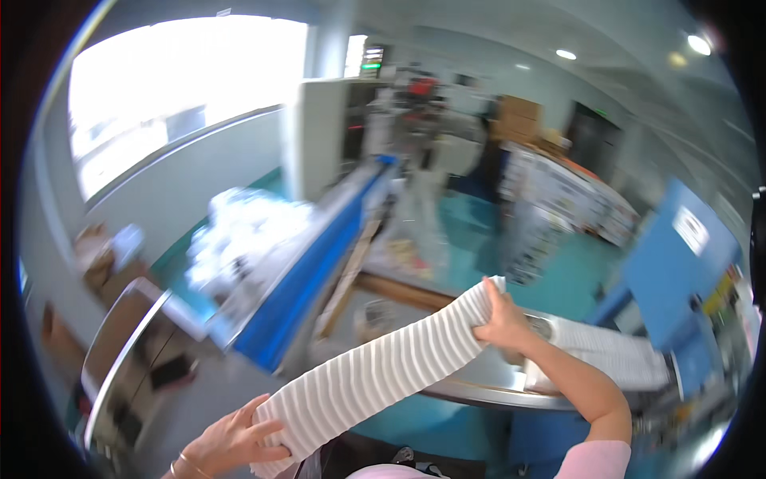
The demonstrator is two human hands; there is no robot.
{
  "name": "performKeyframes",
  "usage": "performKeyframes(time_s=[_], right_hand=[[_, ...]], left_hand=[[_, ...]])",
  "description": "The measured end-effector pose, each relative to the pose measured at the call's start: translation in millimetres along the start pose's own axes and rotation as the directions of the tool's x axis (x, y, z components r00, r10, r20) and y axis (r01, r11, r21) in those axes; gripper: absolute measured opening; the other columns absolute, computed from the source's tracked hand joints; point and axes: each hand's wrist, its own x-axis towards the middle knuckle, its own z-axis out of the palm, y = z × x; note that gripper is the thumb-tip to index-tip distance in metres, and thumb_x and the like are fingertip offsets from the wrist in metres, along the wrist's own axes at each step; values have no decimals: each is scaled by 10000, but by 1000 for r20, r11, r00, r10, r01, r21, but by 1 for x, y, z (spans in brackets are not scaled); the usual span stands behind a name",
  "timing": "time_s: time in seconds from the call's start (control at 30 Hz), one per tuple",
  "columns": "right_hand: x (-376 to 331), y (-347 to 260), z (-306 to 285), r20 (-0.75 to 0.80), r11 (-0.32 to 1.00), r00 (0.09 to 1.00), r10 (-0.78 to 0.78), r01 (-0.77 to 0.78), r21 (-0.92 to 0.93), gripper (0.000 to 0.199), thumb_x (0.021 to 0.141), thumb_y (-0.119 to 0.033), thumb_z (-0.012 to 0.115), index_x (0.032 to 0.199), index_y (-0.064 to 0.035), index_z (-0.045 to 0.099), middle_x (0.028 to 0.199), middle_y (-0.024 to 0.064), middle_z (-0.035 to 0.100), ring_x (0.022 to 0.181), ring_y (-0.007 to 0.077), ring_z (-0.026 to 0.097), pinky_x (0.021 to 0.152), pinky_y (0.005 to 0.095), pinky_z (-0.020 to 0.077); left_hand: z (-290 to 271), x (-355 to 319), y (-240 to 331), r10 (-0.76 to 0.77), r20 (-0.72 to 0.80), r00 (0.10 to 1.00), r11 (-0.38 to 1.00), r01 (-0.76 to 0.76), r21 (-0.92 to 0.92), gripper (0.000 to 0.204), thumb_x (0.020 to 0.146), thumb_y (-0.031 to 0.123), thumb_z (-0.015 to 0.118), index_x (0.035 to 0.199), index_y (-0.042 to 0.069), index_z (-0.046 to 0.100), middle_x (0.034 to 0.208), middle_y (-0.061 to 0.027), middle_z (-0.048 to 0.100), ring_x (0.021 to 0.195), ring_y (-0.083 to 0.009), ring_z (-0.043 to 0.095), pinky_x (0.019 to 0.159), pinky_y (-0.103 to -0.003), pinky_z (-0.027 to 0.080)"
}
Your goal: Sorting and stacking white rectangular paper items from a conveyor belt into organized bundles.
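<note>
White ribbed stack (383, 367) spans between both hands, left hand (231, 439) gripping its near end, right hand (501, 319) its far end.

A bright window (183, 88) lights a workshop with teal floor (558, 279), blue conveyor (311, 271), stacked cartons (519, 120) and ceiling lamps (566, 54).

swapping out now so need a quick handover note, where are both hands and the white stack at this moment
Left hand: gripping the near end of the long white ribbed stack of flat paper pieces, fingers wrapped round it.
Right hand: pressing on the far end of the same stack, squeezing it lengthwise.
The stack is lifted clear, spanning both hands above the rounded steel table.
More white ribbed stacks lie on the table to the right.
A blue conveyor belt runs off ahead; the white heap beside it is too blurred to identify.
Done: one stack picked up. Left: it is not yet set down anywhere.
</note>
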Motion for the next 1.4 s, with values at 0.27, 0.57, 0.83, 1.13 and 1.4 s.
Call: performKeyframes(time_s=[0.27,0.57,0.83,1.13,1.4], right_hand=[[39,-255,112,324,864,812,-484,502,34,1010,557,-270,675,1419,-129,169,1143,278,458,1013,429,515,885,426,434],[-63,-511,289,392,113,-42,-919,925,364,1057,504,-354,694,1412,-113,209,1086,264,499,989,373,535,812,431,427],[-242,-642,380,358,-364,-593,-722,765,531,1090,508,-256,681,1436,-160,117,1095,218,488,1070,352,493,867,420,384],[-380,-725,401,410,-647,-752,-516,656,389,1227,506,-265,761,1446,-207,-25,1227,162,441,1171,320,421,919,437,346],[-424,-729,381,431,-721,-823,-370,547,426,1227,513,-110,737,1446,-266,-44,1317,157,351,1246,333,343,944,456,347]], left_hand=[[-15,-179,138,-574,13,819,810,565,156,525,596,-43,711,887,333,488,986,-29,382,1059,-354,495,774,-317,559],[35,-193,331,-992,-26,121,113,971,209,154,696,255,686,824,317,626,1080,2,473,1111,-335,447,793,-339,525],[111,-124,356,-916,-130,-379,-382,924,-2,188,731,181,652,885,286,630,1114,-57,450,1103,-350,445,785,-353,517],[106,-79,248,-696,-236,-678,-713,692,114,272,663,214,665,925,242,598,1205,-97,345,1219,-453,260,915,-661,301],[132,-82,187,-627,-351,-695,-741,671,-5,439,684,291,666,1059,109,529,1441,-219,190,1299,-540,116,1028,-608,199]])
